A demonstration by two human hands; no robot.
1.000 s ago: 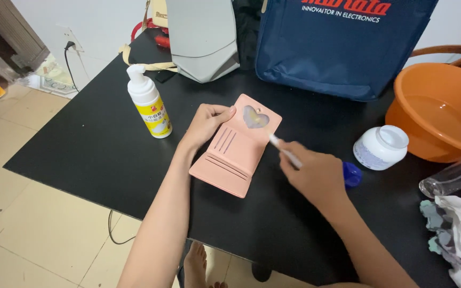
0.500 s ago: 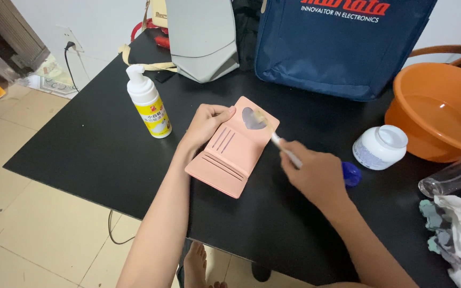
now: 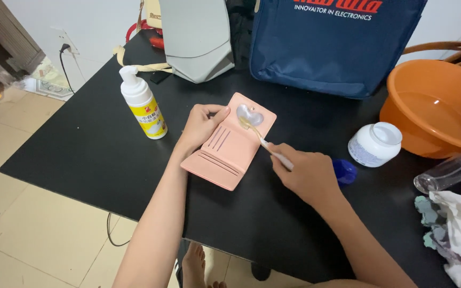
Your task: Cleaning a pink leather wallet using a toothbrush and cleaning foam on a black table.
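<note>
Two hands at pink wallet (image 3: 229, 144), open flat on black desk (image 3: 81, 149). Left hand (image 3: 201, 128) fingers curl over wallet's far edge, pinning it against brush strokes. Right hand (image 3: 308, 176) fingers closed around small brush (image 3: 265, 141), bristles on heart-shaped window. Foam bottle (image 3: 144, 106) left of left fingers, apart. White jar (image 3: 374, 144), blue cap (image 3: 344, 172) right of right fingers. Near desk edge close below wallet; bare desk left.

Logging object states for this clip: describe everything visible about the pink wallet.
The pink wallet lies open and tilted on the black table, looking like smooth faux leather. Card slots line its inside, and a heart-shaped clear window sits near its top. The left hand steadies its edge; the right hand presses a small brush to the window.
</note>
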